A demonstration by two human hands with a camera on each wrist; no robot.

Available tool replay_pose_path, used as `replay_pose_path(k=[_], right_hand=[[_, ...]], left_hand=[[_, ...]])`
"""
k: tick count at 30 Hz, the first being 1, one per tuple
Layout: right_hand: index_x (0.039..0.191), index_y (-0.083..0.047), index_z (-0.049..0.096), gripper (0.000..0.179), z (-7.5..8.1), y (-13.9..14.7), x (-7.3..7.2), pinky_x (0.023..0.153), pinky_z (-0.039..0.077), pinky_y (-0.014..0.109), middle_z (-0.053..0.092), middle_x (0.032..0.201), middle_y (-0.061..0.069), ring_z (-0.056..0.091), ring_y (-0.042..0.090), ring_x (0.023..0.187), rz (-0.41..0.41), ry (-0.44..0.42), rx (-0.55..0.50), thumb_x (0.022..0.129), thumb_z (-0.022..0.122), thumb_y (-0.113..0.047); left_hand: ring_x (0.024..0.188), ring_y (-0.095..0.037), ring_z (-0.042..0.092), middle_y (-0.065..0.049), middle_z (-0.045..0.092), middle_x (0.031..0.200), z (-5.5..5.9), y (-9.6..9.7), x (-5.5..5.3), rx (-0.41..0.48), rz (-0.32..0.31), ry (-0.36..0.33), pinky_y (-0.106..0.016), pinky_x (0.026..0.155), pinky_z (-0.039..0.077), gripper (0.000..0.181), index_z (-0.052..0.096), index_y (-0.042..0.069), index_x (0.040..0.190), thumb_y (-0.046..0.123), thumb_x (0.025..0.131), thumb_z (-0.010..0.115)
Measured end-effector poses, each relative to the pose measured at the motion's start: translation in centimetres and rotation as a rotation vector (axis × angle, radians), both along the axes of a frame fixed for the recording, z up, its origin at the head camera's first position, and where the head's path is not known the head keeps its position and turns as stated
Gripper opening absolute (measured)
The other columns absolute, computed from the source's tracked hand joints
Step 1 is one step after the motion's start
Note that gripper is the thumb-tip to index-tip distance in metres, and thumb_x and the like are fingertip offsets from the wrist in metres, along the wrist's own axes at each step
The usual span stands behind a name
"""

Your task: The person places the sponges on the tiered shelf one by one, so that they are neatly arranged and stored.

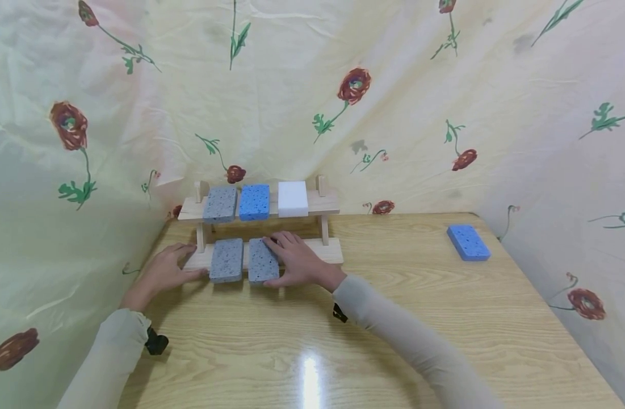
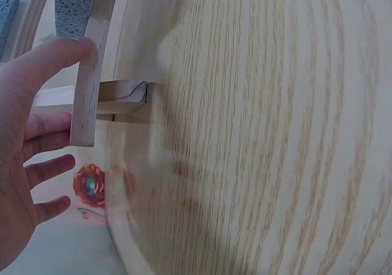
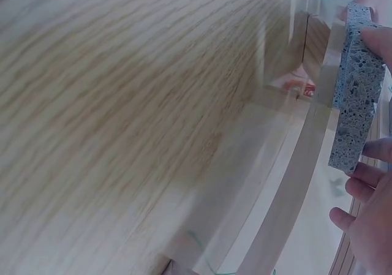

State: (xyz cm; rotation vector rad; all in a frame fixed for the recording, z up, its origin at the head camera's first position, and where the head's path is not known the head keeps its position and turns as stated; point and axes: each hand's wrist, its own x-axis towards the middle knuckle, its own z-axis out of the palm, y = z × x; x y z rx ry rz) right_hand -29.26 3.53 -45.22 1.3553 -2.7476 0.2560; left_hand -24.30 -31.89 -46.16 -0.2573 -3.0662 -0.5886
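Note:
A two-tier wooden rack [image 1: 332,250] stands at the back left of the table. My left hand [image 1: 165,270] grips the left end of its lower board; in the left wrist view, the thumb of the hand [image 2: 15,146] lies on the board's front edge [image 2: 86,113] with fingers behind it. A speckled grey sponge [image 1: 261,264] leans on that lower tier, and my right hand [image 1: 299,261] holds it by its top and bottom ends. The right wrist view shows this sponge [image 3: 358,85] between thumb and fingers. Just left of it is another grey sponge [image 1: 227,260].
On the upper tier lean a grey sponge [image 1: 220,204], a blue sponge [image 1: 254,201] and a white sponge [image 1: 293,199]. Another blue sponge [image 1: 468,242] lies flat at the table's right. Flowered cloth [image 1: 419,113] hangs behind and along both sides of the wooden table [image 1: 394,295].

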Motion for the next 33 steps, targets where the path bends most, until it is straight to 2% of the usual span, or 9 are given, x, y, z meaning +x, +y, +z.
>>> replay_pose_path(k=[17, 33], right_hand=[[0.163, -0.01, 0.022, 0.11, 0.12, -0.78, -0.06, 0.127, 0.026, 0.049, 0.032, 0.163, 0.013, 0.03, 0.03, 0.151, -0.046, -0.065, 0.038, 0.084, 0.066, -0.073], [0.162, -0.008, 0.024, 0.107, -0.42, -1.03, -0.48, 0.127, 0.026, 0.051, 0.033, 0.163, 0.017, 0.03, 0.032, 0.151, -0.037, -0.092, 0.008, 0.085, 0.065, -0.071]], left_hand=[[0.139, -0.053, 0.042, -0.033, 0.047, 0.15, -0.23, -0.05, 0.01, 0.005, 0.007, -0.004, -0.066, 0.116, 0.035, 0.092, 0.053, -0.003, 0.144, 0.064, 0.085, 0.072], [0.14, -0.053, 0.04, -0.033, 0.045, 0.151, -0.1, 0.01, 0.01, 0.009, 0.015, -0.007, -0.067, 0.116, 0.034, 0.092, 0.052, -0.002, 0.145, 0.065, 0.085, 0.071]])
